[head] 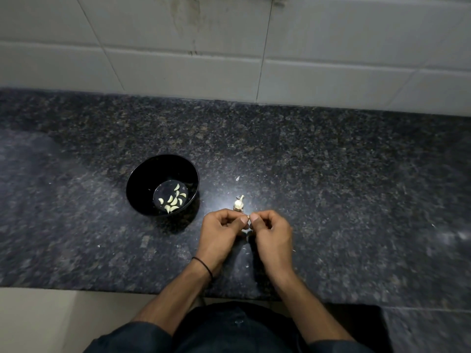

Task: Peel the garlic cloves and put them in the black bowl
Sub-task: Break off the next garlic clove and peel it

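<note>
A black bowl stands on the dark granite counter and holds several peeled pale garlic cloves at its bottom. Right of the bowl, a remnant of a garlic bulb with a stalk sits on the counter. Just in front of it, my left hand and my right hand meet with curled fingers and thumbs tip to tip, pinching a small garlic clove between them. The clove is mostly hidden by the fingers.
Small scraps of garlic skin lie scattered on the counter around the hands. A tiled wall rises behind the counter. The counter's front edge runs just under my wrists.
</note>
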